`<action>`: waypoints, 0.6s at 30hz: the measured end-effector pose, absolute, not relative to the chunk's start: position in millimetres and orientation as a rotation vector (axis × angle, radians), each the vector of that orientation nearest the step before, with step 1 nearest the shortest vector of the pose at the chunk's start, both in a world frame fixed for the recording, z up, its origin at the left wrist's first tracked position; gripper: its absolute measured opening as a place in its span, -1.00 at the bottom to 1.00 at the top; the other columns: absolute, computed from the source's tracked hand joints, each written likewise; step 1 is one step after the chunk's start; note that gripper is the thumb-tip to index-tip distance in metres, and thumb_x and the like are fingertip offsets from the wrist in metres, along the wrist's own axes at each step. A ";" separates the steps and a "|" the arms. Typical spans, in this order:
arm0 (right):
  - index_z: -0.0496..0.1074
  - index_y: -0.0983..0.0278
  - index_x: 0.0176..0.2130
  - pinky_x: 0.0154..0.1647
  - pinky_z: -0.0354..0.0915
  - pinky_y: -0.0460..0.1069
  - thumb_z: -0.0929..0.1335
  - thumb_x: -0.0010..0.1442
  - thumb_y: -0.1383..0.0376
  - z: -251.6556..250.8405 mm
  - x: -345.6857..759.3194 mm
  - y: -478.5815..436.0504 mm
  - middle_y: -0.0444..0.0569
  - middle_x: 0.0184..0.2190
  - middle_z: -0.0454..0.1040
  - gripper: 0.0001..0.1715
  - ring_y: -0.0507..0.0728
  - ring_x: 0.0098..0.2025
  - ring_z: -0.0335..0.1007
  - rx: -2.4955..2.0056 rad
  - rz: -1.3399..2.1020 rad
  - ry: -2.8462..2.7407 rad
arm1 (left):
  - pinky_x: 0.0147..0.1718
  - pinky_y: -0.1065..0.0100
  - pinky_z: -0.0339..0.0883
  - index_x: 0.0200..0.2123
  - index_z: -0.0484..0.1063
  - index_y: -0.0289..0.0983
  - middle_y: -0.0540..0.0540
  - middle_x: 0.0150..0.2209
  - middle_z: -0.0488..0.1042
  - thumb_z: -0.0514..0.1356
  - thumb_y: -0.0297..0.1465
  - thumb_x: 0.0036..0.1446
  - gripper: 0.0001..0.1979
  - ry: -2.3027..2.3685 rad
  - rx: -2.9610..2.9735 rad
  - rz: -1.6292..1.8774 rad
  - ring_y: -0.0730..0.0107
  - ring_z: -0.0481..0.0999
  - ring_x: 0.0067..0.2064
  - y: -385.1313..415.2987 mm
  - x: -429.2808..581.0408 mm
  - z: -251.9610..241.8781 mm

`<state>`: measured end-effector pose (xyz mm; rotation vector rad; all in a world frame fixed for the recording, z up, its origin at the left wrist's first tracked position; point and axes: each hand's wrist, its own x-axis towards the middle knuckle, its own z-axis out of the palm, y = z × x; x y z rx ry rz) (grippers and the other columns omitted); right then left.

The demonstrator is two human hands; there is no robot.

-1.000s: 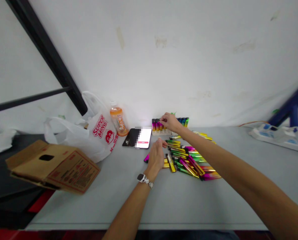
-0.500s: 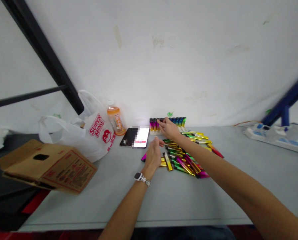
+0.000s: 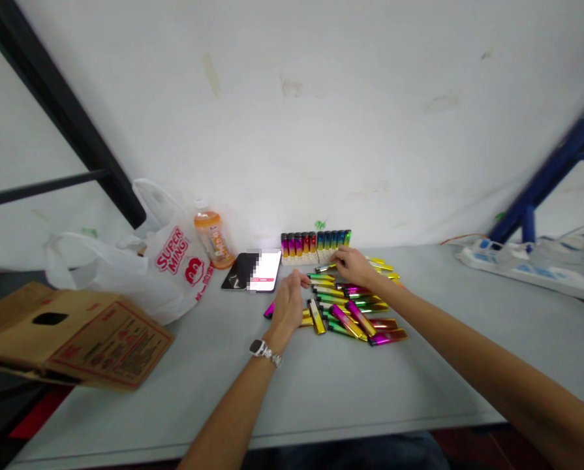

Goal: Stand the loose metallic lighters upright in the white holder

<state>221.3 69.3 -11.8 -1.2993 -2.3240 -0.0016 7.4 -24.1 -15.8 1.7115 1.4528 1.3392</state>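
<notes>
Head view — right hand (image 3: 353, 266), fingers narrow, at yellow lighter (image 3: 325, 267); left hand (image 3: 288, 301) half-curled — grips unclear.

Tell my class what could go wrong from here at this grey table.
The bare right hand is close in front of the upright row of shiny, multicoloured, black-topped lighters, so a knock might topple some.

In the loose heap of slim, metallic-coloured lighters, several lie across one another; pulling one could shift others.

The open brown cardboard box seems to reach past the table's left edge, so a bump might tip it.
</notes>
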 end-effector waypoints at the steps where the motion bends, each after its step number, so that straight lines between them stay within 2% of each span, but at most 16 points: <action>1: 0.55 0.32 -0.21 -0.07 0.22 -0.03 0.24 0.18 0.45 -11.1 226.9 66.5 0.05 -0.28 0.49 -0.69 0.15 -0.17 0.37 -1.295 0.010 -2.320 | -0.11 0.19 0.28 -0.36 0.49 -0.24 -0.11 -0.34 0.53 -0.29 -0.03 0.34 -0.34 1.455 1.710 1.333 0.23 0.46 -0.21 -22.8 8.2 -15.4; 7: 0.55 0.31 -0.28 -0.08 0.23 -0.01 0.26 0.18 0.44 -11.1 249.6 42.8 0.04 -0.28 0.54 -0.73 0.15 -0.17 0.38 -1.317 0.088 -2.241 | -0.16 0.22 0.27 -0.42 0.46 -0.24 -0.10 -0.38 0.53 -0.26 0.00 0.33 -0.35 1.484 1.696 1.275 0.24 0.48 -0.25 -11.3 23.4 -6.4; 11: 0.55 0.30 -0.23 -0.05 0.24 0.02 0.28 0.17 0.39 -14.6 256.3 19.4 0.04 -0.25 0.55 -0.74 0.16 -0.16 0.40 -1.344 0.105 -2.205 | -0.22 0.26 0.28 -0.43 0.43 -0.24 -0.10 -0.37 0.54 -0.20 -0.02 0.33 -0.41 1.443 1.788 1.226 0.25 0.49 -0.28 -3.3 42.6 0.4; 18: 0.54 0.25 -0.20 -0.01 0.22 0.03 0.36 0.03 0.35 -5.7 270.3 -2.9 0.02 -0.19 0.52 -0.72 0.19 -0.09 0.38 -1.480 0.093 -2.194 | -0.24 0.30 0.29 -0.44 0.44 -0.25 -0.10 -0.39 0.55 -0.18 -0.07 0.33 -0.44 1.407 1.838 1.187 0.28 0.51 -0.31 0.4 72.4 -6.7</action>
